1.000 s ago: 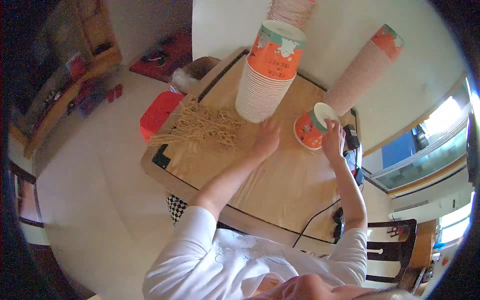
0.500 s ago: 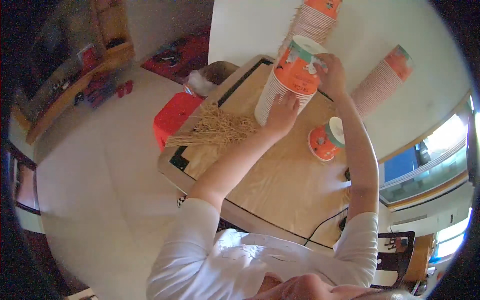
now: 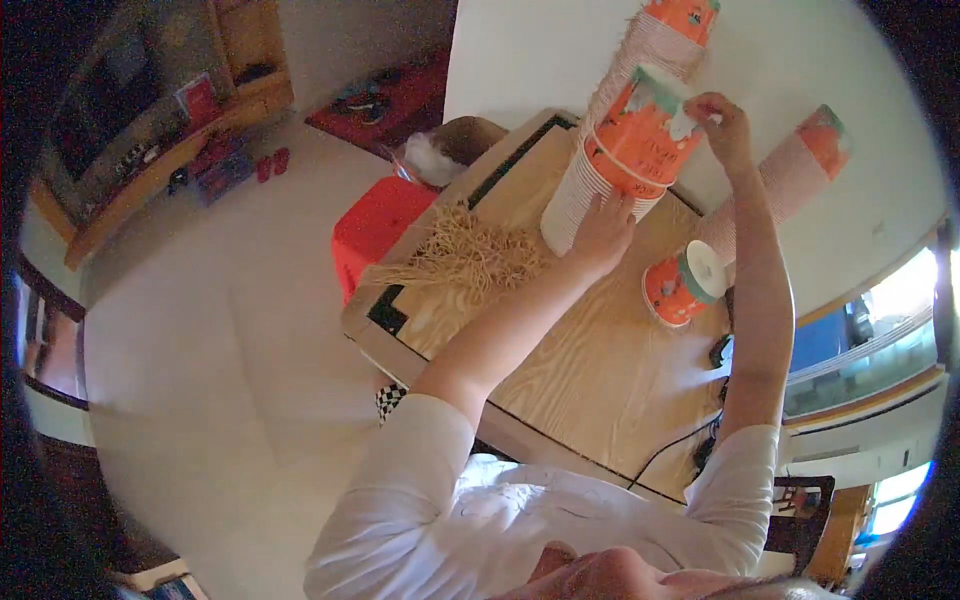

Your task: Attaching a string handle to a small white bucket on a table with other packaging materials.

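Observation:
A tall stack of white-rimmed paper cups (image 3: 570,208) stands upside down at the far side of the table. Its top paper cup (image 3: 645,125), orange with a green band, sits raised and tilted, with another orange wall showing below its rim. My right hand (image 3: 725,128) is closed, fingers curled at the top cup's upper right edge. Lower down, my left hand (image 3: 606,235) presses its fingers round the near side of the stack, just beneath the orange part; its thumb is hidden. To the right, a single orange paper cup (image 3: 672,290) rests upside down.
Two more cup stacks stand behind, one at the back (image 3: 660,50) and one at the right (image 3: 790,175). A heap of straw-coloured strips (image 3: 470,250) lies on the table's left part. Beyond the left edge is a red stool (image 3: 380,225). Black cable (image 3: 665,450) runs near the front.
The top paper cup has risen off the stack, opening a gap above the orange cup below. My right hand has moved up with it. The whole view has shifted slightly.

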Demonstrator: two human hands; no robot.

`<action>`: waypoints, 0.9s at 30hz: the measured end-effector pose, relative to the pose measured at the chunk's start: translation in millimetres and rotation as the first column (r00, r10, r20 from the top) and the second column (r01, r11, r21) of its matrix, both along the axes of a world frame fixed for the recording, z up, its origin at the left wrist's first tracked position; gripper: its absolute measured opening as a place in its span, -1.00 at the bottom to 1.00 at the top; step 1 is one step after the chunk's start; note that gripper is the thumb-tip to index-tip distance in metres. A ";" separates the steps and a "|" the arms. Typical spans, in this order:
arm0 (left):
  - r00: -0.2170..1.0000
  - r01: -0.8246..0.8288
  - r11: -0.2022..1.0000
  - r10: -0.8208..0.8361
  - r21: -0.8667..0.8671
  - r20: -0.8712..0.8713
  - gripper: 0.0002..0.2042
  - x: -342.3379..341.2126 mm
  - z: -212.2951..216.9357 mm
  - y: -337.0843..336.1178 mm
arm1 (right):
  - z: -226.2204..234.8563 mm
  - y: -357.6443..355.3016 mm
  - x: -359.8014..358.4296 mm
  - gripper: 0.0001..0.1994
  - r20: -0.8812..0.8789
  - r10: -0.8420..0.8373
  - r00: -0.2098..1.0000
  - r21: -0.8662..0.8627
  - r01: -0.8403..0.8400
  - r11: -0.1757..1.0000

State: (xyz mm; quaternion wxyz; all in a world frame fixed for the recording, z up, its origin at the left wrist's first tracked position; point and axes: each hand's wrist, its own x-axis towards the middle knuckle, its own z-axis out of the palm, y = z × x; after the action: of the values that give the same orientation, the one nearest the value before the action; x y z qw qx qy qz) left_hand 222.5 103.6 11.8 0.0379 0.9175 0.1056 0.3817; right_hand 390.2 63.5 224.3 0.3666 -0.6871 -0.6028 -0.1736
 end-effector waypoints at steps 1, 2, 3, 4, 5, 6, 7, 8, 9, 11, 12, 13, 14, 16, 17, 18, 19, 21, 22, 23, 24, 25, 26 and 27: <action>0.995 -0.033 0.999 0.031 0.019 0.099 -0.73 1.4 -1.5 -1.0 | 12.0 -4.9 2.7 -0.88 -0.051 0.017 0.999 0.018 -0.016 1.000; 0.995 -0.029 0.999 0.027 0.018 0.094 -0.73 4.0 -2.0 -0.3 | 27.9 -12.0 6.9 -0.86 -0.102 0.034 0.994 0.038 -0.030 0.999; 0.995 -0.036 0.998 0.040 -0.043 0.096 -0.74 -1.6 -5.7 7.2 | 38.8 -9.7 -12.7 -0.84 -0.175 -0.015 0.984 0.122 0.037 0.992; 0.994 -0.038 0.994 0.049 -0.103 0.099 -0.75 -8.6 -9.0 11.2 | 50.4 -15.8 -35.6 -0.82 -0.251 -0.065 0.966 0.197 0.117 0.973; 0.995 -0.003 0.995 0.013 -0.104 0.103 -0.75 -7.9 1.8 1.5 | 68.6 -44.6 -42.7 -0.81 -0.087 -0.158 0.984 0.256 0.175 0.951; 0.995 0.064 0.986 -0.051 -0.156 0.085 -0.76 -17.0 17.0 -1.9 | 75.8 -66.0 -49.3 -0.80 0.067 -0.238 0.969 0.317 0.205 0.926; 0.993 0.110 0.971 -0.098 -0.211 0.067 -0.77 -30.9 26.2 0.2 | 69.8 -82.4 -65.1 -0.79 -0.018 -0.170 0.985 0.361 0.165 0.918; 0.993 0.112 0.972 -0.100 -0.208 0.065 -0.77 -41.9 28.6 3.7 | 62.2 -101.3 -81.1 -0.78 -0.095 -0.100 0.990 0.411 0.131 0.902; 0.977 0.166 0.923 -0.105 -0.347 0.188 -0.75 -52.7 29.1 3.9 | 50.8 -122.6 -86.6 -0.79 -0.142 -0.084 0.986 0.477 0.142 0.867; 0.922 0.237 0.773 0.013 -0.589 0.387 -0.71 -101.2 19.0 15.2 | 2.2 -136.9 -92.5 -0.83 -0.353 0.049 0.934 0.480 0.136 0.867; 0.874 0.315 0.668 0.072 -0.674 0.480 -0.69 -121.6 20.0 14.2 | -22.9 -151.8 -94.4 -0.85 -0.489 0.091 0.868 0.424 0.145 0.894; 0.842 0.444 0.422 0.104 -0.790 0.529 -0.66 -147.5 31.0 6.2 | -59.4 -152.9 -107.8 -0.86 -0.707 0.348 0.616 0.506 0.097 0.857; 0.808 0.557 0.139 0.138 -0.819 0.573 -0.63 -168.1 43.6 -5.8 | -97.1 -174.9 -76.5 -0.84 -0.633 0.148 0.759 0.260 0.029 0.965; 0.875 0.444 0.318 0.046 -0.838 0.481 -0.63 -196.7 21.3 -12.4 | -150.5 -170.6 -115.2 -0.83 -0.898 0.410 0.161 0.374 -0.211 0.903; 0.930 0.346 0.404 -0.027 -0.847 0.367 -0.67 -207.2 16.4 -15.6 | -182.6 -167.0 -118.5 -0.85 -0.885 0.465 0.012 0.443 -0.287 0.850; 0.965 0.259 0.485 -0.098 -0.836 0.242 -0.71 -212.5 10.5 -18.4 | -204.9 -165.4 -124.9 -0.84 -0.906 0.415 -0.081 0.423 -0.222 0.879; 0.969 0.245 0.491 -0.087 -0.836 0.232 -0.71 -225.8 1.8 -21.2 | -219.6 -163.1 -137.1 -0.86 -0.910 0.370 -0.187 0.405 -0.205 0.891; 0.997 0.000 0.498 -0.072 -0.867 -0.041 -0.80 -244.9 -19.6 -28.2 | -259.4 -165.4 -142.9 -0.87 -0.925 0.244 -0.293 0.317 -0.236 0.918; 0.996 -0.002 0.497 -0.080 -0.868 -0.049 -0.80 -246.6 -22.1 -35.3 | -287.0 -168.6 -139.2 -0.86 -0.942 0.169 -0.291 0.250 -0.271 0.930; 0.992 -0.064 0.531 -0.058 -0.845 -0.111 -0.79 -250.0 -21.0 -44.1 | -307.2 -167.9 -144.5 -0.85 -0.951 0.078 -0.300 0.146 -0.212 0.966; 0.985 -0.123 0.566 -0.028 -0.815 -0.168 -0.76 -251.5 -19.8 -49.8 | -321.9 -165.8 -144.2 -0.85 -0.948 0.079 -0.307 0.150 -0.215 0.965; 0.982 -0.143 0.588 -0.019 -0.796 -0.190 -0.79 -250.2 -17.5 -56.9 | -331.5 -166.5 -144.1 -0.85 -0.985 0.030 -0.169 0.074 -0.261 0.962; 0.973 -0.170 0.622 -0.016 -0.765 -0.229 -0.80 -247.0 -16.5 -63.0 | -340.0 -168.7 -142.4 -0.85 -1.000 -0.016 -0.025 -0.008 -0.295 0.955; 0.964 -0.197 0.655 -0.007 -0.730 -0.266 -0.81 -244.6 -15.7 -68.6 | -336.5 -166.8 -147.7 -0.89 -0.996 -0.018 0.082 -0.039 -0.256 0.966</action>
State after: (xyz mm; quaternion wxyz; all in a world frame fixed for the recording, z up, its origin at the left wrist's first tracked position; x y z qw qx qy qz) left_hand -22.1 35.1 -3.9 0.3791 0.8528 0.3054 0.1891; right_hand 242.4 -103.3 -112.2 0.6165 -0.6055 -0.2665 0.4270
